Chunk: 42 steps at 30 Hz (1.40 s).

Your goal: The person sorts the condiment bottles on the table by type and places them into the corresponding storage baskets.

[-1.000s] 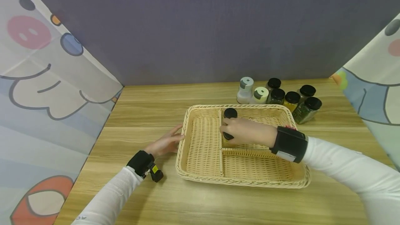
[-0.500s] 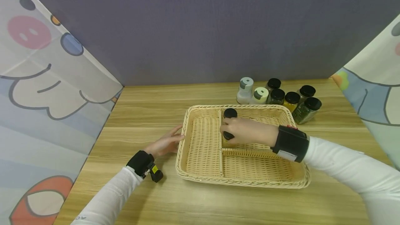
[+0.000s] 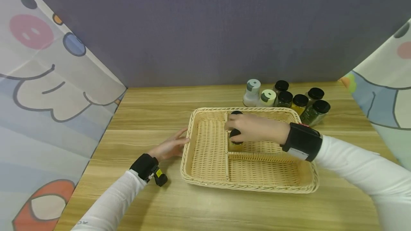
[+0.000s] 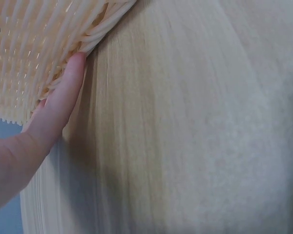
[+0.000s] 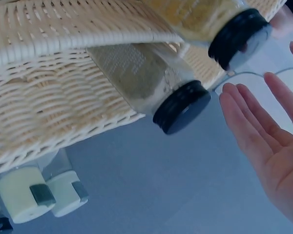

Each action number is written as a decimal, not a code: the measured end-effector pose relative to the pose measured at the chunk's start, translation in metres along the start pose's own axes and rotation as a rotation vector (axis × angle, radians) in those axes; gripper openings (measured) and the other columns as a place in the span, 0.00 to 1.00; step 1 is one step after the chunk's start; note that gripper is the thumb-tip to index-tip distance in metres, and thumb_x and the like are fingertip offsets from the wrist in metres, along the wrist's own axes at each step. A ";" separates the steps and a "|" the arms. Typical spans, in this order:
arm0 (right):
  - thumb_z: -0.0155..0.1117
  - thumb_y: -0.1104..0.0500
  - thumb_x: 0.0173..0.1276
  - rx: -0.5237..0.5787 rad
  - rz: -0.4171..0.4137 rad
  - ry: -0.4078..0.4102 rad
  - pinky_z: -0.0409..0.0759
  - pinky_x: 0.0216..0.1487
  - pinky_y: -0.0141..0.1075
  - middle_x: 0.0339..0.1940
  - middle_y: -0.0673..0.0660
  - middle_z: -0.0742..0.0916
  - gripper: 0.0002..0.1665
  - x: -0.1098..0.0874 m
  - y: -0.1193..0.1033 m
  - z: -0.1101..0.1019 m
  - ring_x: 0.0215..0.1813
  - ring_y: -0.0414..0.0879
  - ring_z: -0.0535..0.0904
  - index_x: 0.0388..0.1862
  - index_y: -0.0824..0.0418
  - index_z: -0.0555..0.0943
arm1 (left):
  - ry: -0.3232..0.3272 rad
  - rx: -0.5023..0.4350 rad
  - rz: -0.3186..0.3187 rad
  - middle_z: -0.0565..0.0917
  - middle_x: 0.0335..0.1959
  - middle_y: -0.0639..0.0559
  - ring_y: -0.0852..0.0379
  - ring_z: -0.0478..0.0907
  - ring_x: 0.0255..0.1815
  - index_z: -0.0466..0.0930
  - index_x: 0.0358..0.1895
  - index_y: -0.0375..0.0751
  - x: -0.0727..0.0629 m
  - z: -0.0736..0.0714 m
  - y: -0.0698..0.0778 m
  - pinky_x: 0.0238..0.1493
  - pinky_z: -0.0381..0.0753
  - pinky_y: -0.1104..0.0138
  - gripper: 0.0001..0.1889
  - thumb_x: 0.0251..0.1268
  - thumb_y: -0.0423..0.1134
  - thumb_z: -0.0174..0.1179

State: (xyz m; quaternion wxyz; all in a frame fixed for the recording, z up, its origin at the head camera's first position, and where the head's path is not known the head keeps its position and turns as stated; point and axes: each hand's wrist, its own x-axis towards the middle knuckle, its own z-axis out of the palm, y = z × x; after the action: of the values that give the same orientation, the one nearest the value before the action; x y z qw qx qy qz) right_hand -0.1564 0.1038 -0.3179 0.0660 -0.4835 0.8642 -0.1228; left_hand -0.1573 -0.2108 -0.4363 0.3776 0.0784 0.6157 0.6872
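Yellow jar (image 3: 236, 147) in basket (image 3: 250, 188); shakers (image 3: 252, 93) behind, perhaps against it.

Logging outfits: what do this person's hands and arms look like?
Left hand and right hand are bare, the sleeves long and white. Black wristbands on both: the left with a black device and yellow patch, the right with a pale label. Dark lettering marks the left sleeve.
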 end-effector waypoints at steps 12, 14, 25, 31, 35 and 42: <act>0.60 0.51 0.59 0.007 0.121 0.016 0.78 0.37 0.38 0.46 0.56 0.79 0.18 -0.002 0.009 -0.024 0.41 0.48 0.79 0.46 0.57 0.77 | 0.007 0.001 -0.005 0.51 0.67 0.38 0.40 0.54 0.64 0.37 0.69 0.55 0.003 -0.001 0.000 0.52 0.66 0.44 0.33 0.67 0.40 0.45; 0.60 0.52 0.59 0.033 0.125 0.015 0.78 0.36 0.38 0.45 0.57 0.79 0.18 -0.001 0.013 -0.026 0.40 0.49 0.79 0.47 0.58 0.77 | 0.011 -0.001 -0.011 0.51 0.67 0.39 0.41 0.55 0.64 0.38 0.69 0.56 0.003 0.000 -0.001 0.52 0.66 0.44 0.33 0.66 0.40 0.46; 0.59 0.53 0.61 0.078 0.193 0.020 0.77 0.39 0.39 0.45 0.57 0.81 0.17 0.006 0.033 -0.037 0.42 0.50 0.77 0.47 0.60 0.77 | 0.006 -0.003 -0.006 0.50 0.67 0.38 0.39 0.53 0.64 0.37 0.69 0.54 0.004 0.000 -0.001 0.51 0.66 0.43 0.32 0.67 0.39 0.44; 0.58 0.56 0.62 0.100 0.228 0.026 0.76 0.41 0.41 0.47 0.60 0.80 0.17 0.011 0.048 -0.043 0.43 0.52 0.77 0.47 0.62 0.77 | -0.010 -0.005 -0.001 0.49 0.67 0.37 0.38 0.53 0.64 0.36 0.69 0.54 0.004 -0.001 -0.002 0.51 0.67 0.43 0.34 0.67 0.40 0.46; 0.56 0.57 0.62 0.129 0.279 0.035 0.75 0.41 0.41 0.45 0.61 0.80 0.18 0.013 0.059 -0.047 0.43 0.52 0.76 0.49 0.63 0.76 | -0.008 0.000 -0.006 0.48 0.68 0.37 0.39 0.52 0.65 0.35 0.69 0.54 0.003 -0.001 -0.001 0.52 0.66 0.44 0.34 0.66 0.40 0.46; 0.57 0.57 0.60 0.089 0.317 0.070 0.74 0.38 0.42 0.38 0.61 0.79 0.18 0.015 0.078 -0.050 0.36 0.49 0.75 0.47 0.63 0.76 | 0.000 -0.011 -0.018 0.48 0.68 0.38 0.40 0.51 0.66 0.35 0.69 0.55 0.003 -0.001 -0.001 0.52 0.66 0.44 0.34 0.67 0.39 0.44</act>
State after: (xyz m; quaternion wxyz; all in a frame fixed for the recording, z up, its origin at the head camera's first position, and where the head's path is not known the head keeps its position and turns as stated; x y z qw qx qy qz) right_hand -0.2397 0.1381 -0.2910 0.0756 -0.3329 0.9252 -0.1657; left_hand -0.1594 -0.2099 -0.4381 0.3843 0.0709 0.6125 0.6871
